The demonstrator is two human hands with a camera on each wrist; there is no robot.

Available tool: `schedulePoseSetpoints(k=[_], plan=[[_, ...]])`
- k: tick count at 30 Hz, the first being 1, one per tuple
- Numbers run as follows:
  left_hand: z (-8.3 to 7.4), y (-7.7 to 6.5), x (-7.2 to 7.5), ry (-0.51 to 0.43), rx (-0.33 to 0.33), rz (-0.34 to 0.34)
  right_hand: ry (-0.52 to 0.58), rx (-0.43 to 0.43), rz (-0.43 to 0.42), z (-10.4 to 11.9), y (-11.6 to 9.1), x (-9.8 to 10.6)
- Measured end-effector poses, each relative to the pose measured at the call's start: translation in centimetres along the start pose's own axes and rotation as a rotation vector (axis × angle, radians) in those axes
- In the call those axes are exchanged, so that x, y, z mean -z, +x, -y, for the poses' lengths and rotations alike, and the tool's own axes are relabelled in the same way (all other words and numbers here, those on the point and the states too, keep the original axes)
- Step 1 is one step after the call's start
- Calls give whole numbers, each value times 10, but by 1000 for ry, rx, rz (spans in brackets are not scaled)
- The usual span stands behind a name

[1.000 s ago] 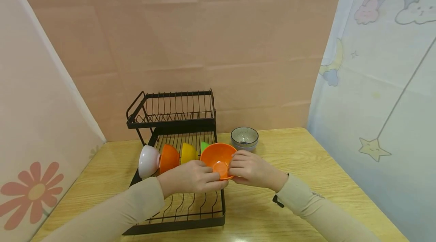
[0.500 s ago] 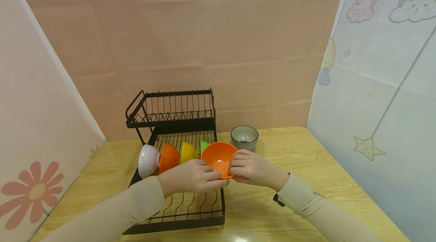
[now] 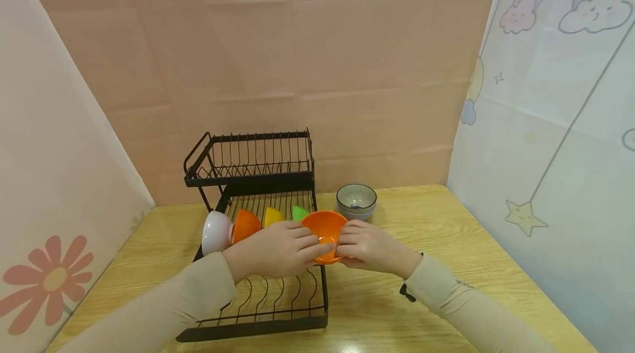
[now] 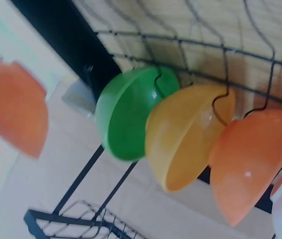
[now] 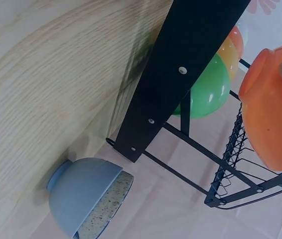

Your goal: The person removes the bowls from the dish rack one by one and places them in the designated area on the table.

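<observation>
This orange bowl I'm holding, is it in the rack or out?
Out: the left wrist view shows the held bowl apart from the rack.

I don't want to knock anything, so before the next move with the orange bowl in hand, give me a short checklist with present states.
1. Right hand grips held orange bowl: ok.
2. Left hand touching it: cannot tell; they overlap in the head view.
3. White bowl, racked orange bowl, yellow bowl and green bowl on their sides in the dish rack: ok.
4. Held orange bowl apart from green bowl: ok; left wrist view shows a gap.
5. Held orange bowl set in the dish rack: not ok.
</observation>
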State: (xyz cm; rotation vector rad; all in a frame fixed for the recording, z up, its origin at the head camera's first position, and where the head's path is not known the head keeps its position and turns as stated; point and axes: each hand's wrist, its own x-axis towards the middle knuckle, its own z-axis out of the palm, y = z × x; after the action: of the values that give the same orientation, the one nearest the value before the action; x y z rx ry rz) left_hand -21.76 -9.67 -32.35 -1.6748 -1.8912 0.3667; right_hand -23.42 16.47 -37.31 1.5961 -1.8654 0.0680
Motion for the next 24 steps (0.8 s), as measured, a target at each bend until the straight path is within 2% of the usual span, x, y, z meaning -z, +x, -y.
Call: schedulePoseSetpoints(k=[3,5,7,9,11,13,16,19,24], plan=[[7,0,5,-19,85,-49,1,-12,-6,0,-2,0],[11,-1,7,-27,178,-99,9,-20,-12,-1,-3,1],[14,-1,9,-53,312,-133,13,-29,-13,-1,-4,1],[16,0,12,-110,475,-121,13,-33,-12,-1,-5,2],[17,1,15,-186,641,-54,13,-34,-9,-2,-6,2],[17,2,17,-278,793,58,11,-35,-8,-2,-7,1],[16,3,20,-418,945,233,13,-35,-8,-2,-8,1],[16,3,19,-495,995,405,17,-39,-9,-2,-8,1],[14,-3,13,-606,938,624,21,-45,-1,-2,-8,1]])
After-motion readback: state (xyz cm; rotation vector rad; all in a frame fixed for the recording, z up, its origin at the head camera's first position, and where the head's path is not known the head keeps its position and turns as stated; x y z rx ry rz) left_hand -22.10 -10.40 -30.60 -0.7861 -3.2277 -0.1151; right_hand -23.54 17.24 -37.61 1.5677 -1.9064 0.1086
